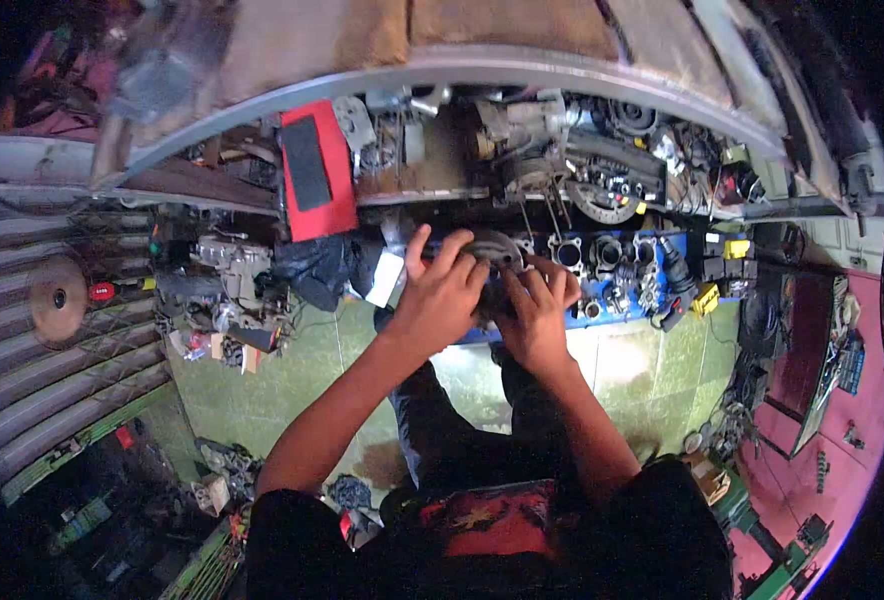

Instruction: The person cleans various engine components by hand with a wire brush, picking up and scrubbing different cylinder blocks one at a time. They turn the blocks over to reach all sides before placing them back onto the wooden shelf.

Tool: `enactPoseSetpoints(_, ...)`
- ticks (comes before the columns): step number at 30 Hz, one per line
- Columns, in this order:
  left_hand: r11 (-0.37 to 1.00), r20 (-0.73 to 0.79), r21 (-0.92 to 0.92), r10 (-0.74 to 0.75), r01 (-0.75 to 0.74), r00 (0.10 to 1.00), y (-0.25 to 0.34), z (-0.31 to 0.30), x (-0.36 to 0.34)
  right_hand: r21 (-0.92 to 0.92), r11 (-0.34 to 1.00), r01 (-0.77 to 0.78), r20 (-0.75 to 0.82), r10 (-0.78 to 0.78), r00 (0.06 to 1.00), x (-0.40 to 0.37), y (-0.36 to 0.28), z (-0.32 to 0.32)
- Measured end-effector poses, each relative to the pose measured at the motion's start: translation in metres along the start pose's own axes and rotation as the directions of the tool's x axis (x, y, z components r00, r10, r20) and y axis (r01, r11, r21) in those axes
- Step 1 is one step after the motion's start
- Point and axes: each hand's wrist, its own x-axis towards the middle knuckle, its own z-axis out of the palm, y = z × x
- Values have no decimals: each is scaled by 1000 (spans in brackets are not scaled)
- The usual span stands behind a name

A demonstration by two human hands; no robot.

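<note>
A round grey metal part is between my two hands, over the blue workbench top. My left hand grips it from the left, thumb and fingers curled about its edge. On the other side my right hand has its fingers bent against the same part. Both hands hide most of its lower half, so its exact kind does not show. Just right of my right hand, metal engine cylinders with round bores stand on the blue top.
A red panel with a dark pad leans at the shelf's left. Engine parts crowd the left side. A brake disc lies on the shelf, yellow boxes at the bench's right end. A disc hangs on the left shutter.
</note>
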Motion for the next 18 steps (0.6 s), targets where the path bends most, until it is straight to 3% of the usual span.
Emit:
enactPoseSetpoints(10,983,-183,-45,166,-177,969,-14,-170,21,-93,995,23,-28,-25,999,65,-99,-131)
enactPoseSetpoints(18,953,-363,-50,262,-299,894,-65,-266,58,-114,992,57,-233,-83,969,148,-153,-174)
